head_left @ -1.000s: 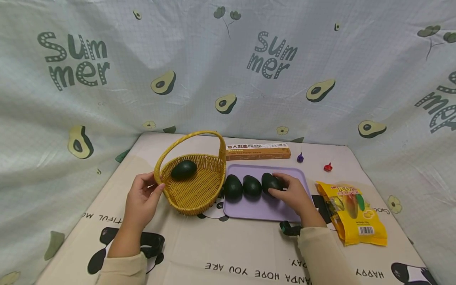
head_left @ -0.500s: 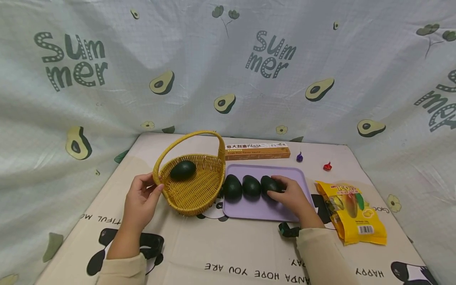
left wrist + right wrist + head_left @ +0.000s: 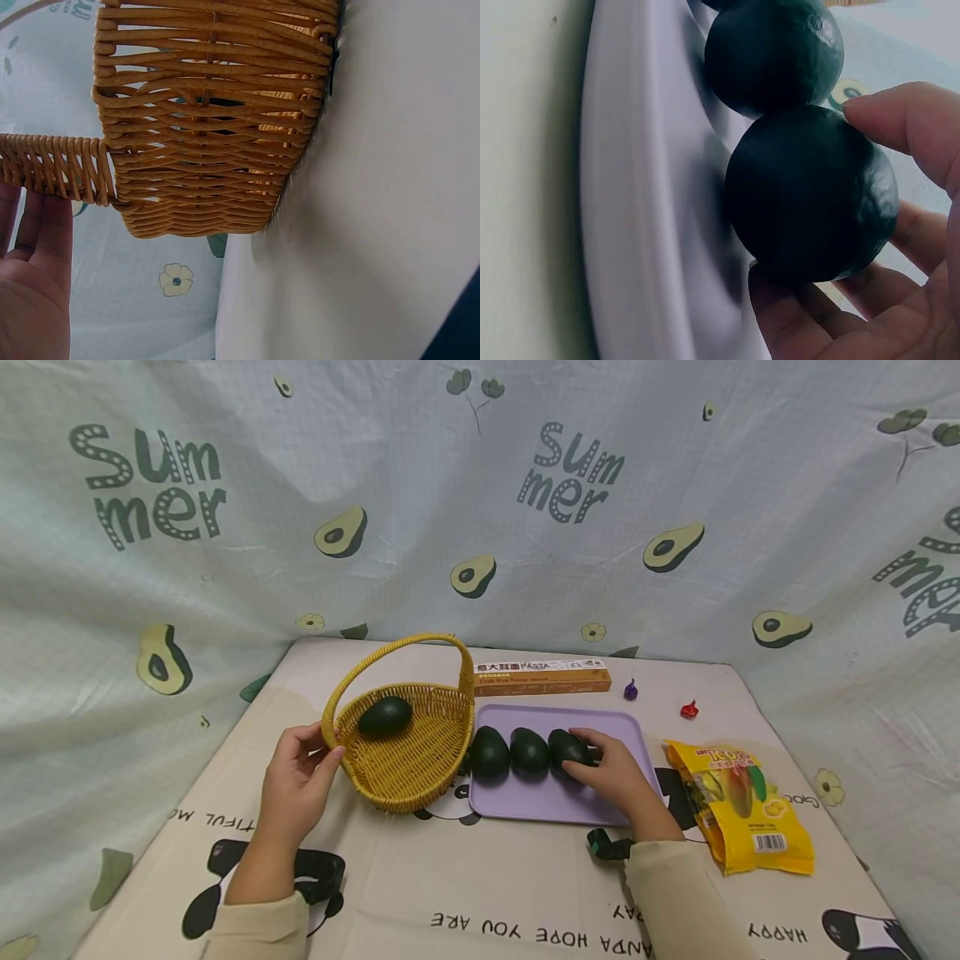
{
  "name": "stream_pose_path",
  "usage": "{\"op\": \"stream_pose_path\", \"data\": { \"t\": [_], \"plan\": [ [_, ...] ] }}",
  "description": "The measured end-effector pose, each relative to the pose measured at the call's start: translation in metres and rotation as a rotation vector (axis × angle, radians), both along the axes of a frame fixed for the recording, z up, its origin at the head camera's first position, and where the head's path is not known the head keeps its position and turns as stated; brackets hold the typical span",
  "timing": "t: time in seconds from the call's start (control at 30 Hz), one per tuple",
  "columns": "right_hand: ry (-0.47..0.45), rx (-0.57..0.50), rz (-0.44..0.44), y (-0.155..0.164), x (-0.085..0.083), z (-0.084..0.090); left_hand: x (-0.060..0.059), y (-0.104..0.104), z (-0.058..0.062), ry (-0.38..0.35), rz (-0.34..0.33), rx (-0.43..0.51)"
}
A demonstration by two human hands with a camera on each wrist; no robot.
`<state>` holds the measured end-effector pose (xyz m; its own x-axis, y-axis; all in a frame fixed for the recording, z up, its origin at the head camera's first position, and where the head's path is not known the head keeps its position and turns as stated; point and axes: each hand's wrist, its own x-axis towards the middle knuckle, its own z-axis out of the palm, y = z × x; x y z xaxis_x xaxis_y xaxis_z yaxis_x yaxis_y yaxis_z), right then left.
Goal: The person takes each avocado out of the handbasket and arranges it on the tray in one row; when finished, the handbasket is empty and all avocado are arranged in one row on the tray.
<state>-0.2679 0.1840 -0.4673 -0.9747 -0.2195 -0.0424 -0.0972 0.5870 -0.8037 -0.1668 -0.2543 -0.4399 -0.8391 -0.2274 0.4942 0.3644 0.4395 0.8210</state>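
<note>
My left hand point(image 3: 296, 785) holds the yellow wicker basket point(image 3: 416, 768) at the foot of its arched handle point(image 3: 56, 161), the thumb near the rim. One dark green avocado point(image 3: 386, 718) lies in the basket's far left part. Three more stand in a row on a lilac tray point(image 3: 540, 806): a left avocado point(image 3: 490, 755), a middle avocado point(image 3: 529, 753) and a right avocado point(image 3: 566, 750). Thumb and fingers of my right hand point(image 3: 622, 777) grip the right avocado from its right side. In the right wrist view this gripped avocado point(image 3: 810, 195) is right up against its neighbour.
Behind the tray lies a long pasta box point(image 3: 543, 681). Further right are a purple wrapped candy point(image 3: 631, 691) and a red one. A yellow mango-print bag point(image 3: 742, 810) lies right of the tray. A printed curtain point(image 3: 412, 485) rises behind the table.
Over the last second the right avocado has sunk slightly with my right hand, level with the middle one. My left hand stays on the basket. The head view has shifted slightly.
</note>
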Motion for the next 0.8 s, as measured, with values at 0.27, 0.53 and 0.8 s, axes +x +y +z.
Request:
{"op": "stream_pose_path", "data": {
  "t": [0.27, 0.53, 0.8],
  "plan": [
    [0.018, 0.001, 0.013, 0.0, 0.004, 0.005, 0.0, 0.0, -0.001, 0.0, 0.008, -0.008],
    [0.056, -0.058, 0.021, 0.0, 0.006, 0.011, 0.001, 0.0, 0.0, 0.008, 0.004, -0.006],
    [0.107, -0.096, 0.026, -0.002, 0.007, 0.019, 0.001, 0.0, -0.001, 0.01, 0.003, -0.006]
  ]
}}
